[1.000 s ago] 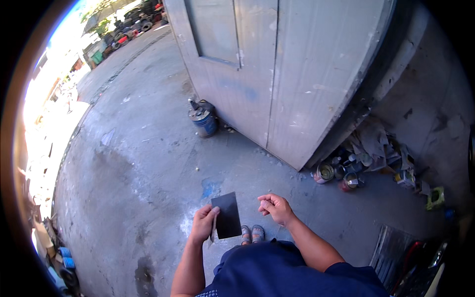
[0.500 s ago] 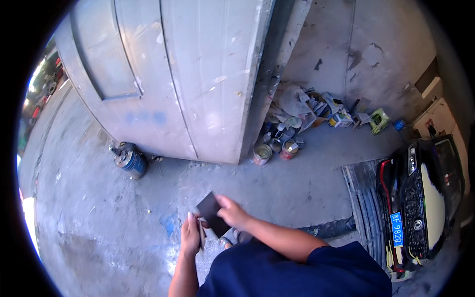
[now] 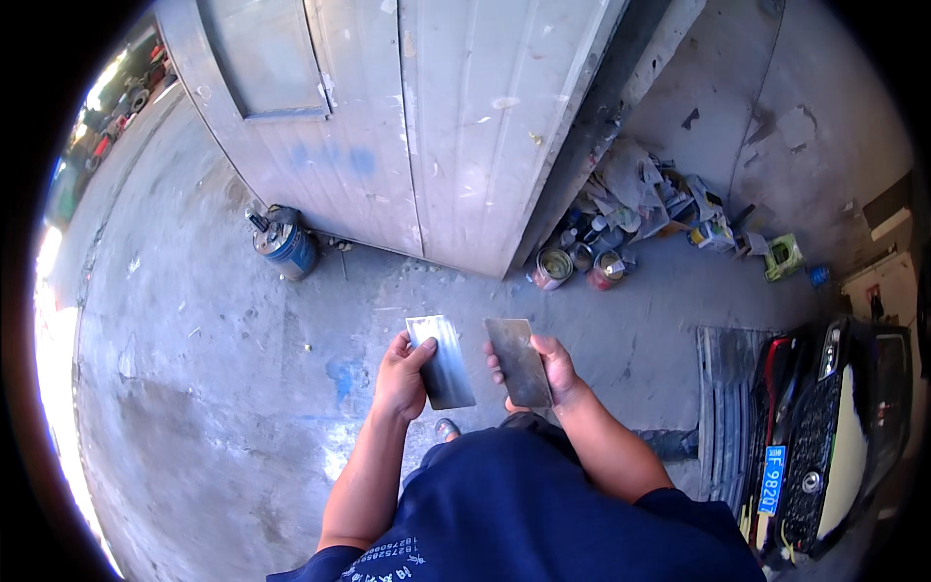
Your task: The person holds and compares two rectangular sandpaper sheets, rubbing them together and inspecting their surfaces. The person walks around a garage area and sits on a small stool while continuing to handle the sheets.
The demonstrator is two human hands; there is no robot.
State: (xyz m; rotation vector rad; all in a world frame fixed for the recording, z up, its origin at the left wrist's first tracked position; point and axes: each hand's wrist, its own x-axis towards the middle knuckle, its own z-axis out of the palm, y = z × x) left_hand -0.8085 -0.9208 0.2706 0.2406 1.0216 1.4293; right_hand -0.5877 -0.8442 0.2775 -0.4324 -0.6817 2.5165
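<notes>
My left hand (image 3: 400,376) is closed on a shiny, thin rectangular metal plate (image 3: 446,373), its thumb lying across the upper face. A darker, duller metal plate (image 3: 521,364) of similar size is gripped in my right hand (image 3: 561,367), with fingers behind it and some fingertips showing past its left edge. Both plates look like putty spreaders. They are held side by side in front of my body, apart from each other, with their broad faces toward me.
Ahead stands a large pale metal panel door (image 3: 465,145). A blue bucket (image 3: 291,254) sits by its foot. Open cans (image 3: 554,267) and a heap of paper and plastic (image 3: 635,184) lie beyond its right edge. At the right is a black car (image 3: 819,427) with a cream patch, beside stacked slats (image 3: 722,407).
My hands have moved apart, and both plates now show their broad faces; before, the left one was edge-on, close by the right one. The surroundings have shifted right in view.
</notes>
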